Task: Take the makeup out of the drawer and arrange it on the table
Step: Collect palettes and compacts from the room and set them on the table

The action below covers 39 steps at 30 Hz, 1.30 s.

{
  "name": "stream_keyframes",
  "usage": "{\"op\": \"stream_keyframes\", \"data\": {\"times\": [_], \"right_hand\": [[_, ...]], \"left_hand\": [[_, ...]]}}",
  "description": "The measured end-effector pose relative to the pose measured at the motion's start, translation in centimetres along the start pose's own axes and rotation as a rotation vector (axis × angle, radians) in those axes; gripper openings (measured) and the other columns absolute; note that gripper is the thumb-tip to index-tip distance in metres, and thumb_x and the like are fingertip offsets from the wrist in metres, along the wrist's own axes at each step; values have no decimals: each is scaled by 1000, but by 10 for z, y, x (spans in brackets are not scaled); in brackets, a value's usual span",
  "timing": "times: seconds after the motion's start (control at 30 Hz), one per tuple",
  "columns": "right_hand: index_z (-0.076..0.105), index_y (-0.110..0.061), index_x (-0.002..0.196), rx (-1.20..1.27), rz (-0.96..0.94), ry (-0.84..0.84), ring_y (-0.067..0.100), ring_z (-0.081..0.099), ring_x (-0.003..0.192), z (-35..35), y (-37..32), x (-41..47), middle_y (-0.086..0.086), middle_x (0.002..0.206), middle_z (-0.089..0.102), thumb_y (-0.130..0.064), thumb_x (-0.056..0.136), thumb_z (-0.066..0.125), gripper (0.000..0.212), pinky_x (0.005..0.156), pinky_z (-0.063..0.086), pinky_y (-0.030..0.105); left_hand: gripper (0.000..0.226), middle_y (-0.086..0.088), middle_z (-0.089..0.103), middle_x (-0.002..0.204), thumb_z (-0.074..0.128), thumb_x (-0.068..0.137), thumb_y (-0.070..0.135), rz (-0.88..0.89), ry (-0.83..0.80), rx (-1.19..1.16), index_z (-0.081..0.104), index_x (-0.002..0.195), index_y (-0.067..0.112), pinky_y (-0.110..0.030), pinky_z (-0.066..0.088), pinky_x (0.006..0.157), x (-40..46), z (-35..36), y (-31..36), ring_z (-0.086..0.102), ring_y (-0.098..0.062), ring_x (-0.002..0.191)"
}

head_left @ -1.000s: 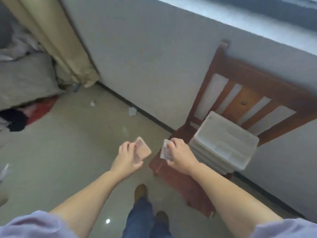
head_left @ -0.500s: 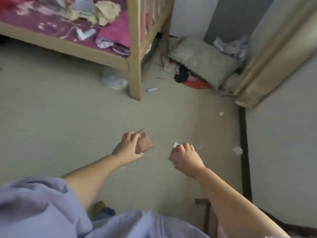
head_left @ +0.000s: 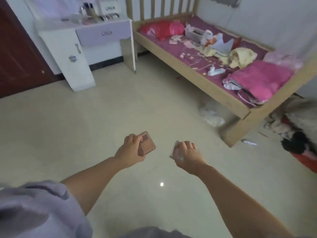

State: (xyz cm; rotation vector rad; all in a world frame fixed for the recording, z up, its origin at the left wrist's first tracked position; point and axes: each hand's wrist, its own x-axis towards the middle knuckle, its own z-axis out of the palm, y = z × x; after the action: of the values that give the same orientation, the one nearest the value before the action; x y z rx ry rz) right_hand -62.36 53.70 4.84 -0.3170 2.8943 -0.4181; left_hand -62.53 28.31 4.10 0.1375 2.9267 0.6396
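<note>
Swung round, the view now shows the white-and-lilac dressing table (head_left: 103, 34) upper left, well apart from the left hand (head_left: 131, 148) gripping a flat brownish-pink makeup palette (head_left: 147, 145) and the right hand (head_left: 188, 154) pinching a small clear compact (head_left: 175, 152), so carrying remains.

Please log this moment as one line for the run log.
left hand: holds brown palette | right hand: holds clear case | place: over floor, facing dressing table | stage: carrying

Floor: pale glossy tile (head_left: 85, 127) under me.
Ahead left: my white dressing table (head_left: 82, 48), dark door (head_left: 18, 57) beside it.
Right: wooden bed (head_left: 214, 69), cluttered.
</note>
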Motion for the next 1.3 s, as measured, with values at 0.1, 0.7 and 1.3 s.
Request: {"op": "stream_keyframes", "data": {"times": [0.1, 0.7, 1.3], "right_hand": [[42, -19, 129, -93, -131, -38, 25, 38, 120, -6, -46, 74, 4, 129, 44, -33, 88, 46, 44, 95, 39, 32], [44, -16, 124, -244, -644, -122, 28, 38, 119, -36, -272, 569, 6, 127, 47, -31, 88, 46, 39, 92, 43, 35], [40, -15, 127, -260, -710, -176, 27, 37, 122, -20, -552, 984, 6, 130, 44, -33, 82, 52, 50, 98, 40, 36]], "left_hand": [[67, -8, 40, 122, 72, 70, 31, -76, 94, -41, 39, 127, 14, -35, 46, 86, 26, -34, -52, 38, -25, 116], [74, -9, 36, 128, 71, 74, 31, -366, 239, -13, 33, 135, 14, -34, 48, 84, 298, -214, -313, 36, -24, 117], [75, -7, 36, 125, 70, 74, 32, -383, 246, -18, 30, 137, 21, -35, 48, 87, 588, -418, -669, 34, -23, 119]]}}
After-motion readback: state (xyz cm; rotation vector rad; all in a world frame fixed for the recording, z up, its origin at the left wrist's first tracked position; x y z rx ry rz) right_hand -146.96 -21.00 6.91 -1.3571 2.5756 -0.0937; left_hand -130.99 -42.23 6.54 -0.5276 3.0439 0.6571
